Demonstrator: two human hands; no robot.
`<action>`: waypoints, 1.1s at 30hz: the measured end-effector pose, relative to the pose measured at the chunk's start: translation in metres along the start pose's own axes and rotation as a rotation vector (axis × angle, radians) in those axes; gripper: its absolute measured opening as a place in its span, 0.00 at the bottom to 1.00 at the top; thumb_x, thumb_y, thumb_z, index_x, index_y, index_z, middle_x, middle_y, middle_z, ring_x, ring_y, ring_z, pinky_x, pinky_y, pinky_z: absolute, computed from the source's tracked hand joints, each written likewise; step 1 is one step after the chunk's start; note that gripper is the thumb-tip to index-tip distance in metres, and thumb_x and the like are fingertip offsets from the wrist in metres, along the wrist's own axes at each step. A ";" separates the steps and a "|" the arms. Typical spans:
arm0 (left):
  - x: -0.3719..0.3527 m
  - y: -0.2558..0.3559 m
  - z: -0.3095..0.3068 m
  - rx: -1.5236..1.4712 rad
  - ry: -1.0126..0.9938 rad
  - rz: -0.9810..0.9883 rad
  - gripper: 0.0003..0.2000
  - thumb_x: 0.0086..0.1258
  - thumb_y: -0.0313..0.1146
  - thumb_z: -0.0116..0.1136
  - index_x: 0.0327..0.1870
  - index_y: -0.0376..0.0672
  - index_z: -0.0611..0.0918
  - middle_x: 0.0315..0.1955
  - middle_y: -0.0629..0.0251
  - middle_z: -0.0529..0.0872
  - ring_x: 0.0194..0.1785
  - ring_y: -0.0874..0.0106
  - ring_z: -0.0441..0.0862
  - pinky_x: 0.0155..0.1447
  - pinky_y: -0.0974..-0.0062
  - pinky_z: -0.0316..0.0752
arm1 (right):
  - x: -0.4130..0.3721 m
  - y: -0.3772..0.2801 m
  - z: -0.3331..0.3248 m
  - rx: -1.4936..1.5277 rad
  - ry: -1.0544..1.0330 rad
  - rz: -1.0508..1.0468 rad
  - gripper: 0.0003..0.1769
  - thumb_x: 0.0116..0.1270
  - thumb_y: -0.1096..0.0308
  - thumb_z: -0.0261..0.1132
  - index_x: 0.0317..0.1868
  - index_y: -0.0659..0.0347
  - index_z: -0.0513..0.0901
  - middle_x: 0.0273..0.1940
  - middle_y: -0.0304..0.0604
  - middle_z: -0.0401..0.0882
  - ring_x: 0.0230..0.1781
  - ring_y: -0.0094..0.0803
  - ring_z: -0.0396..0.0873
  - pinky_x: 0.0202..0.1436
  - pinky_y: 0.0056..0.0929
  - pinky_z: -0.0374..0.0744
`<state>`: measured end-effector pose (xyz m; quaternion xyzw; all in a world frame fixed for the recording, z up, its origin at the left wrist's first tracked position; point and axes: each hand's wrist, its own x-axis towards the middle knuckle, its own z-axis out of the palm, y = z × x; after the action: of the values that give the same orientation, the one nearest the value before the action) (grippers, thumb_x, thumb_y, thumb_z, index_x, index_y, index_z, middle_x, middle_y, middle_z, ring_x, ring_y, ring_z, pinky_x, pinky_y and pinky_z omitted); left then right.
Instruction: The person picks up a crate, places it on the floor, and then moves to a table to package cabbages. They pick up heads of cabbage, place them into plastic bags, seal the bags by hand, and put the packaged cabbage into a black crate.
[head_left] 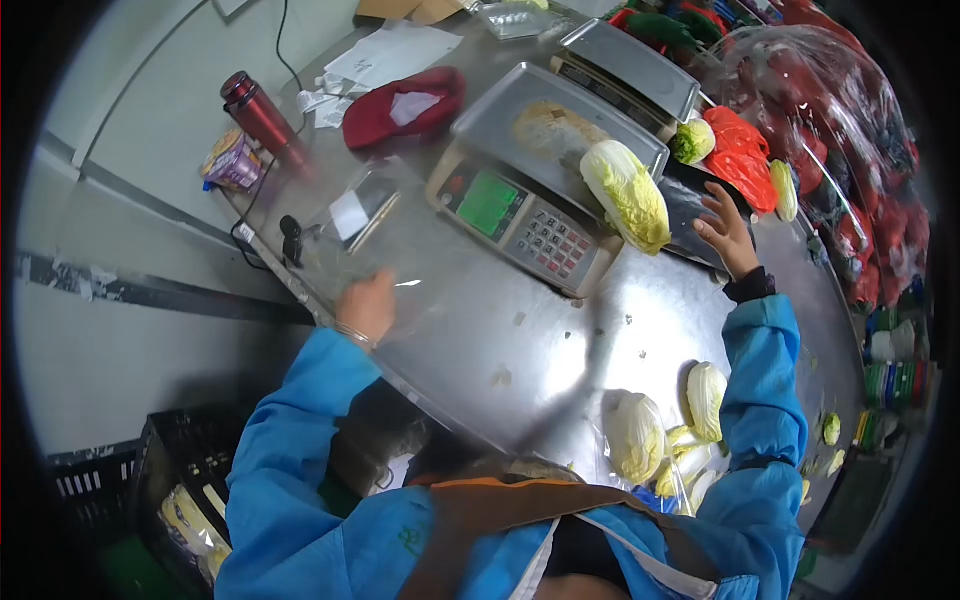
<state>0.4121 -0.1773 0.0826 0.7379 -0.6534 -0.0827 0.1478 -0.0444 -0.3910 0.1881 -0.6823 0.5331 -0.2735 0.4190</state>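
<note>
A napa cabbage point(625, 195), pale at one end and yellow-green at the other, lies across the front right edge of the weighing scale point(555, 245). My right hand point(730, 232) is just right of it, fingers spread and curved, holding nothing. Over the left part of the metal table point(480, 330), my left hand point(366, 306) is closed. Thin clear plastic, apparently a bag point(415, 300), shows beside its fingers; blur and transparency hide its outline. The scale's green display point(490, 203) is lit, but I cannot read it.
More napa cabbages point(636, 438) lie at the table's near right. A second scale point(630, 75) stands behind. A red flask point(262, 120), a red cap point(405, 107) and papers sit at the back left. Red goods under plastic point(815, 130) fill the right. Black crates point(180, 450) stand below left.
</note>
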 end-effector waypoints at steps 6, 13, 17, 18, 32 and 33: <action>-0.047 0.058 -0.002 -0.054 -0.017 0.169 0.02 0.56 0.25 0.50 0.27 0.41 0.76 0.31 0.57 0.76 0.38 0.56 0.78 0.38 0.59 0.73 | 0.033 -0.021 0.063 -0.297 -0.007 -0.281 0.55 0.42 0.56 0.77 0.68 0.55 0.55 0.63 0.59 0.62 0.61 0.47 0.65 0.61 0.39 0.68; -0.058 0.061 0.037 0.252 -0.162 0.066 0.13 0.53 0.21 0.50 0.41 0.37 0.78 0.32 0.55 0.78 0.32 0.56 0.79 0.37 0.59 0.75 | 0.037 0.002 0.068 0.250 -0.166 -0.112 0.50 0.41 0.68 0.75 0.65 0.67 0.59 0.57 0.52 0.70 0.57 0.37 0.70 0.61 0.30 0.68; -0.049 0.096 0.006 0.147 -0.187 0.085 0.16 0.61 0.28 0.48 0.51 0.37 0.74 0.40 0.52 0.80 0.37 0.54 0.82 0.38 0.60 0.78 | -0.074 -0.034 0.069 0.954 -0.435 -0.073 0.40 0.50 0.69 0.66 0.65 0.67 0.60 0.54 0.52 0.72 0.54 0.40 0.73 0.60 0.33 0.71; -0.049 0.112 0.010 0.160 -0.173 0.071 0.17 0.62 0.29 0.47 0.54 0.38 0.72 0.40 0.51 0.80 0.34 0.53 0.82 0.36 0.59 0.78 | -0.099 -0.034 0.070 1.052 -0.538 0.002 0.39 0.52 0.67 0.64 0.64 0.68 0.60 0.54 0.53 0.72 0.53 0.42 0.74 0.60 0.35 0.71; -0.157 0.235 -0.033 -0.227 -0.017 0.314 0.37 0.46 0.17 0.50 0.65 0.48 0.64 0.66 0.72 0.62 0.32 0.55 0.81 0.34 0.64 0.76 | -0.273 0.031 0.148 1.329 -0.529 0.454 0.32 0.62 0.69 0.59 0.65 0.68 0.59 0.57 0.51 0.70 0.56 0.38 0.72 0.58 0.35 0.72; -0.160 0.241 -0.031 -0.243 -0.036 0.265 0.38 0.46 0.17 0.50 0.66 0.49 0.64 0.66 0.71 0.62 0.32 0.56 0.80 0.33 0.65 0.76 | -0.271 0.022 0.147 1.097 -0.425 0.278 0.36 0.59 0.71 0.63 0.66 0.68 0.58 0.57 0.50 0.70 0.57 0.35 0.71 0.59 0.32 0.71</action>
<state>0.1743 -0.0406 0.1788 0.6203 -0.7328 -0.1540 0.2337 -0.0112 -0.0927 0.1156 -0.3303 0.3031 -0.3086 0.8389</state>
